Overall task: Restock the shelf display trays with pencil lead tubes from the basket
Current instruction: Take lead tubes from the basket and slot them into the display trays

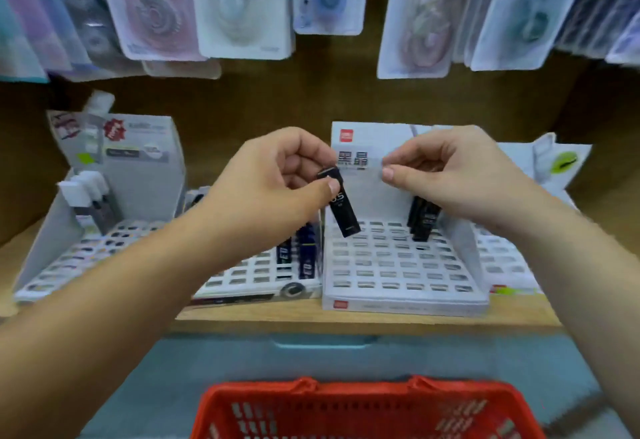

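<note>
My left hand [277, 178] pinches one black pencil lead tube [341, 208] between thumb and fingers, tilted over the back rows of a white slotted display tray [398, 296]. My right hand [450, 175] hovers close beside it, fingers curled and thumb pointing left. A few black tubes [424, 220] show right under its palm; I cannot tell whether the hand grips them or they stand in the tray's slots. Two dark blue tubes [304, 255] stand in the middle tray [249, 275]. The red basket [363, 411] sits below, at the bottom edge.
A third slotted tray [69, 258] with a few white-capped tubes stands at the left, and another tray [502, 262] at the far right. Packaged correction tapes [242, 5] hang above. The wooden shelf edge [346, 324] runs along the front.
</note>
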